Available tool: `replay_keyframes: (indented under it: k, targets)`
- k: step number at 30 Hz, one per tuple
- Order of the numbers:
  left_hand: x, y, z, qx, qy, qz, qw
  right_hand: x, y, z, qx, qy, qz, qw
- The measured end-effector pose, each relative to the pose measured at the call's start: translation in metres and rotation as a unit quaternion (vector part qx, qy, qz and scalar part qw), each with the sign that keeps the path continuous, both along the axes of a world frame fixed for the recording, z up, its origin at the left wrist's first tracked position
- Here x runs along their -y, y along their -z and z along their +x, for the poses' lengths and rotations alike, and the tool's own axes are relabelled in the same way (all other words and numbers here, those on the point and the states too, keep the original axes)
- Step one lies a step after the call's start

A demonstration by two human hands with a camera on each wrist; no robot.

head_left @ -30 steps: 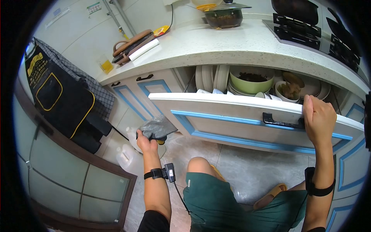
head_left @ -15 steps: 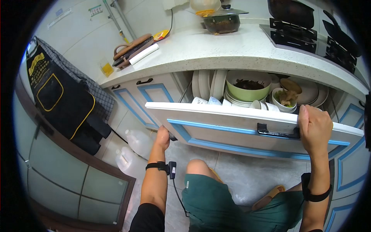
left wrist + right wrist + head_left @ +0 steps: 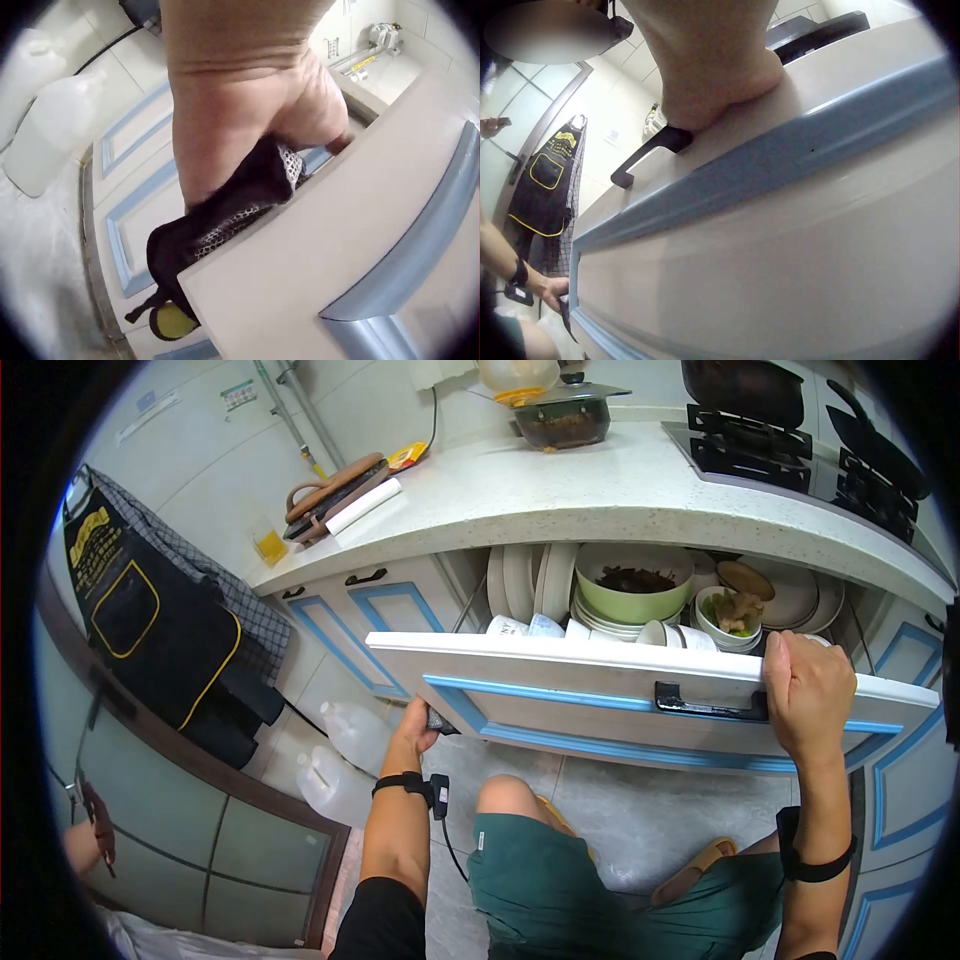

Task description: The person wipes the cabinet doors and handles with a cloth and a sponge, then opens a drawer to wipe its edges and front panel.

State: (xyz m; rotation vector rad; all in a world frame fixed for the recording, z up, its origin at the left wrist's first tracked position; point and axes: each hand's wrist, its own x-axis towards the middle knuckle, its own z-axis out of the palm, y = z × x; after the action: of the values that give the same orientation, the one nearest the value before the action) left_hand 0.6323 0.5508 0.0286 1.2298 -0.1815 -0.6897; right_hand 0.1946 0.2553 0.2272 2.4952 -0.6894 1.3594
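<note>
My left hand [image 3: 413, 727] is low at the left edge of the pulled-out drawer [image 3: 560, 705], holding a grey-and-black mesh cloth [image 3: 225, 214] against that edge. In the left wrist view a yellow-green piece [image 3: 174, 321] shows below the cloth. My right hand [image 3: 812, 695] grips the top edge of the white drawer front, just right of the black handle [image 3: 700, 707]. Inside the drawer are upright plates [image 3: 517, 582], a green bowl [image 3: 635, 595] with dark food, white cups [image 3: 507, 626] and a small bowl with food [image 3: 730, 615].
Above the drawer, the counter [image 3: 480, 525] carries a lidded pot [image 3: 562, 425] and a gas stove [image 3: 745, 457]. Plastic jugs [image 3: 355, 735] stand on the floor at left. By the glass door [image 3: 255, 870], another person's hand [image 3: 85, 847] shows near dark aprons [image 3: 150, 620].
My left hand has brought the cloth forward from beside the drawer to its left edge. My right hand keeps its grip as the drawer has come out slightly. Another person appears at left.
</note>
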Motion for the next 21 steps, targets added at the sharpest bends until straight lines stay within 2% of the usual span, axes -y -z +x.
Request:
replay_keyframes:
  k: [1,4,12,14,19,21]
  targets:
    - [-0.002,0.002,0.004,-0.023,-0.006,-0.021,1.0,0.0,0.0,0.0,0.0,0.002,-0.001,1.0]
    - [-0.009,0.004,0.019,-0.011,0.061,-0.032,0.998,0.0,0.001,0.0,0.0,0.004,0.005,1.0]
    - [0.002,0.001,0.014,0.057,0.065,0.065,0.994,0.01,0.01,-0.006,-0.046,0.019,0.027,0.998]
    - [0.007,-0.002,0.008,0.09,0.075,0.054,0.992,0.008,0.011,-0.007,-0.045,0.021,0.031,0.998]
    - [0.005,0.005,0.016,0.06,0.08,0.025,0.995,0.02,0.025,-0.004,0.001,0.01,0.007,1.0]
    - [0.001,0.007,0.021,0.004,0.089,-0.006,0.996,0.024,0.027,-0.006,-0.013,0.014,0.01,1.0]
